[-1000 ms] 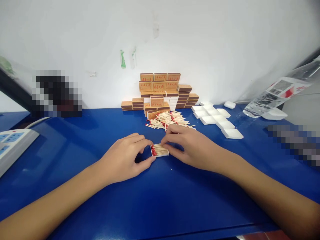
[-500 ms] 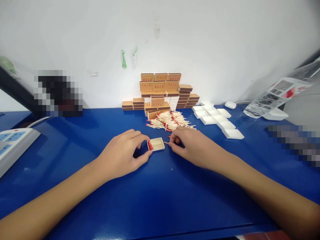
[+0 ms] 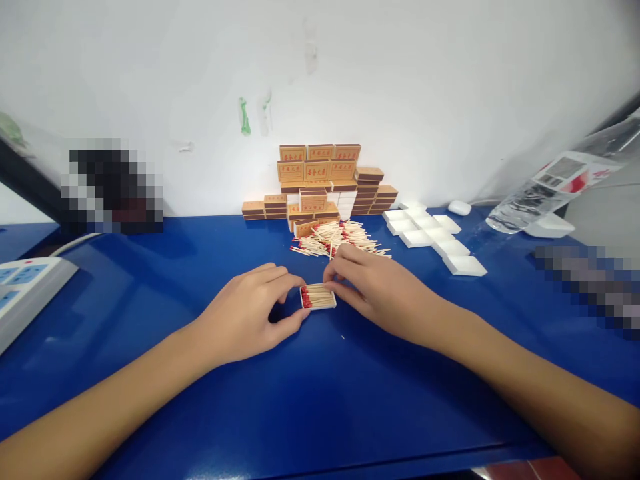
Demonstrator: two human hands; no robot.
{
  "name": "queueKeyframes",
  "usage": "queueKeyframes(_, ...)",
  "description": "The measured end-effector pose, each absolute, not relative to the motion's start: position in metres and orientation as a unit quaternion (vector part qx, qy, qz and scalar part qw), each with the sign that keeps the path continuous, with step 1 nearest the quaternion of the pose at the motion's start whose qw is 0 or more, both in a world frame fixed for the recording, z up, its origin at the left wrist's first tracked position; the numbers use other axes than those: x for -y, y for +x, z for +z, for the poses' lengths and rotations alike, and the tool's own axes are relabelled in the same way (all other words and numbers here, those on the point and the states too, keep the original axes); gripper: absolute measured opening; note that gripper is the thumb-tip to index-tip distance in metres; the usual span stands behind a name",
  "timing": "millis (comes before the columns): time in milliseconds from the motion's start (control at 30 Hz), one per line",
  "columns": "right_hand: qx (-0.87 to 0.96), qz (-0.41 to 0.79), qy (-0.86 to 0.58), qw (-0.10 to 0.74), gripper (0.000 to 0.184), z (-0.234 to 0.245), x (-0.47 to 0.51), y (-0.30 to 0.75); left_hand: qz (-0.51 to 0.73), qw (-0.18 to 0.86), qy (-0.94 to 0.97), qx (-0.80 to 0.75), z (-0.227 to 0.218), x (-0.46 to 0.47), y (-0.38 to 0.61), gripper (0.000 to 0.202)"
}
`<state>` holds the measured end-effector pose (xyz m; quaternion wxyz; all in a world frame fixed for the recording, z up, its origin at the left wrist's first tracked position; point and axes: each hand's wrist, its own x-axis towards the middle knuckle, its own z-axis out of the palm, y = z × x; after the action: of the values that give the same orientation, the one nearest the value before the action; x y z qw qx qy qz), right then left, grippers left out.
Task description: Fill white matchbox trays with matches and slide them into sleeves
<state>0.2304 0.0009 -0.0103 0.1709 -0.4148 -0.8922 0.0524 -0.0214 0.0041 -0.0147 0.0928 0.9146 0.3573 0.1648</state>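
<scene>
A small white matchbox tray [image 3: 320,308] lies on the blue table, filled with a layer of red-tipped matches [image 3: 317,295] whose heads point left. The thumb and forefinger of my left hand [image 3: 257,310] grip the tray's left end at its two corners. At the tray's far right corner, my right hand [image 3: 367,283] pinches the tail of a match over the others; its fingertips partly hide that match. Just beyond the hands spreads a loose pile of matches [image 3: 340,239], partly covered by my right hand.
Stacked matchboxes [image 3: 317,171] stand against the wall behind the pile. Several white empty trays [image 3: 423,227] lie at the back right, near a tilted plastic bottle [image 3: 530,193] and a small white case [image 3: 459,208]. A power strip [image 3: 30,287] sits at the left edge.
My right hand has moved left with the match, from beside the tray to over its far right corner. The tray has shifted slightly right and nearer, with my left hand on it.
</scene>
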Motion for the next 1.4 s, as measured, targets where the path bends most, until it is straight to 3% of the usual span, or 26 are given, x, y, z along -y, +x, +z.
queueKeyframes(133,0.866,0.030,-0.450,0.214,0.011,-0.001,-0.010,0.250,0.164,0.090,0.914,-0.360,-0.015,-0.005,-0.022,0.024)
queueKeyframes(367,0.858,0.091,-0.488,0.129,0.012,-0.002,-0.020,0.263,0.158,0.086,0.915,-0.362,-0.015,-0.006,-0.022,0.025)
queueKeyframes(633,0.862,0.106,-0.487,0.089,0.019,-0.002,-0.017,0.255,0.155,0.090,0.914,-0.363,-0.015,-0.005,-0.023,0.025)
queueKeyframes(767,0.855,0.093,-0.501,0.098,0.014,-0.003,-0.017,0.257,0.157,0.086,0.915,-0.363,-0.016,-0.005,-0.023,0.025)
queueKeyframes(1400,0.860,0.151,-0.482,0.065,0.021,-0.005,-0.016,0.259,0.155,0.078,0.917,-0.360,-0.015,-0.005,-0.023,0.025)
